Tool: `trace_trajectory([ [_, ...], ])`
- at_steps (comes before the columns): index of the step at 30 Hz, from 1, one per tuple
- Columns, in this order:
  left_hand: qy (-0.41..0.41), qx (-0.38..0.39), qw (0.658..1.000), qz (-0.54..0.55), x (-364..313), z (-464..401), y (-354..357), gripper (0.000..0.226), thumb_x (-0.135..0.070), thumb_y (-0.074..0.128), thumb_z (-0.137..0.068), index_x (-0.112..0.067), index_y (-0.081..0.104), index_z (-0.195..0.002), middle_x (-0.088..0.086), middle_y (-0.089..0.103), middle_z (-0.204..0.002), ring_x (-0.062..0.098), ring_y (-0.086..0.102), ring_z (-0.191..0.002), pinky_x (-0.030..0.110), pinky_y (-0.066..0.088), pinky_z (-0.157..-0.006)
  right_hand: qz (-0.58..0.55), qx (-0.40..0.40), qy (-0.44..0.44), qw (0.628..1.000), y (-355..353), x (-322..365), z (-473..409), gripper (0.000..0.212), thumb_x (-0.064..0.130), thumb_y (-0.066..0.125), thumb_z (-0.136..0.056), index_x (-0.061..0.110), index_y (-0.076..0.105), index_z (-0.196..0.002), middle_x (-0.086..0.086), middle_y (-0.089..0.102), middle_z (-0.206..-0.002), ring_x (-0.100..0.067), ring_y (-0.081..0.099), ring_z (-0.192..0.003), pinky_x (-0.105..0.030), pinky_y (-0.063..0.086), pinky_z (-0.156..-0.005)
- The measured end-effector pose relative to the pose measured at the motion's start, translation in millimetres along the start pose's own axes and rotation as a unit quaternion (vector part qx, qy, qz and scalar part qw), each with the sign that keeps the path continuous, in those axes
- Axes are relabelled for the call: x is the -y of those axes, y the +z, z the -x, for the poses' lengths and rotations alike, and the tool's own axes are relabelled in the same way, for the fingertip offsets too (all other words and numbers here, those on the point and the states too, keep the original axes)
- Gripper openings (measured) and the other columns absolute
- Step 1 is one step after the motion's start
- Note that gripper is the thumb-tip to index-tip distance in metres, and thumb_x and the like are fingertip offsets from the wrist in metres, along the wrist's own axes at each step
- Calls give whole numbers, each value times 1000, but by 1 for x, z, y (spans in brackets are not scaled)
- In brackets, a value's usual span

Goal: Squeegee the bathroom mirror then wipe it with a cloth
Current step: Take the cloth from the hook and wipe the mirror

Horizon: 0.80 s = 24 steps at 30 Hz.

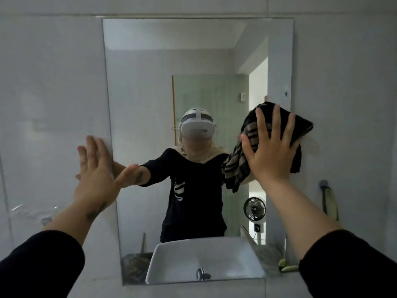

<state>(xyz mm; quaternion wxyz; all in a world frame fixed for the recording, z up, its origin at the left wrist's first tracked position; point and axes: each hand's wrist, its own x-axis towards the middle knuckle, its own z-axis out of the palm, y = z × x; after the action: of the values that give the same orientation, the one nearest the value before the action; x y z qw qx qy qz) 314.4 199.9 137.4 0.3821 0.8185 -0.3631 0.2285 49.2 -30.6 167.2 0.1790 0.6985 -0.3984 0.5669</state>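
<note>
Right hand [268,151], fingers spread, presses dark striped cloth [238,166] flat against mirror [193,61] right edge; left hand [96,175], open-palmed, braces on mirror's left edge

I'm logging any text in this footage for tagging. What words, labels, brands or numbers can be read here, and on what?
None can be read.
Reflected black top: white marks on the chest, no legible letters.
Reflected fan: hub mark too small to read.
Cloth under the right hand: stripes only.
</note>
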Motion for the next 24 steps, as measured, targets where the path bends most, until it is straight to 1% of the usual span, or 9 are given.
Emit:
trace_trajectory([
  [2,5,2,1000,-1,0,0,1,108,-78,40,-75,-27,-22,-147,-13,-37,-151,13,-33,-139,55,4,-116,-3,-1,27,1000,4,1,15,65,62,20,-93,32,16,-150,-7,16,-159,-41,13,-144,-67,31,-101],
  [4,6,-1,1000,-6,0,0,2,107,-78,40,-75,-27,-22,-147,-12,-37,-151,14,-32,-140,55,5,-115,-1,2,28,1000,9,7,32,65,60,24,-93,30,15,-151,-9,16,-159,-42,13,-144,-68,28,-103],
  [8,20,-11,1000,-13,2,-1,3,107,-78,38,-75,-25,-21,-148,-8,-35,-153,16,-31,-140,54,6,-115,12,5,-5,1000,19,25,60,65,60,27,-94,30,18,-151,-10,17,-159,-42,12,-144,-68,20,-106],
  [11,25,-12,1000,-14,2,-1,4,108,-79,38,-75,-26,-22,-147,-10,-37,-151,15,-32,-140,53,6,-115,17,11,-25,999,23,43,71,66,61,29,-93,30,17,-151,-10,16,-159,-42,10,-145,-68,19,-107],
  [17,31,-20,999,0,1,-3,4,110,-81,37,-74,-23,-19,-149,-8,-31,-155,14,-30,-141,51,4,-117,10,15,-81,997,22,91,70,67,61,29,-93,32,13,-151,-8,14,-160,-42,10,-144,-70,17,-107],
  [19,38,-31,998,25,4,2,4,105,-82,31,-77,-21,-16,-150,-7,-27,-157,12,-28,-142,50,2,-118,7,16,-109,994,21,110,66,66,61,28,-94,33,11,-151,-7,13,-160,-42,9,-145,-70,16,-107],
  [21,45,-54,997,38,13,14,9,99,-83,16,-79,-21,-15,-150,-6,-24,-158,10,-25,-143,47,2,-119,1,15,-136,991,21,130,63,66,62,27,-94,34,10,-151,-7,12,-160,-41,8,-145,-70,15,-107],
  [22,53,-61,996,33,21,24,15,95,-81,9,-80,-22,-16,-150,-7,-24,-158,10,-24,-143,48,2,-119,-1,14,-151,988,22,140,62,66,62,28,-93,34,11,-151,-7,12,-160,-41,8,-145,-70,15,-107],
  [24,63,-52,997,12,39,48,32,83,-74,7,-85,-26,-21,-147,-9,-28,-155,10,-25,-143,52,2,-118,-7,14,-186,982,23,160,61,67,62,30,-93,35,11,-151,-6,12,-160,-40,7,-145,-70,15,-107],
])
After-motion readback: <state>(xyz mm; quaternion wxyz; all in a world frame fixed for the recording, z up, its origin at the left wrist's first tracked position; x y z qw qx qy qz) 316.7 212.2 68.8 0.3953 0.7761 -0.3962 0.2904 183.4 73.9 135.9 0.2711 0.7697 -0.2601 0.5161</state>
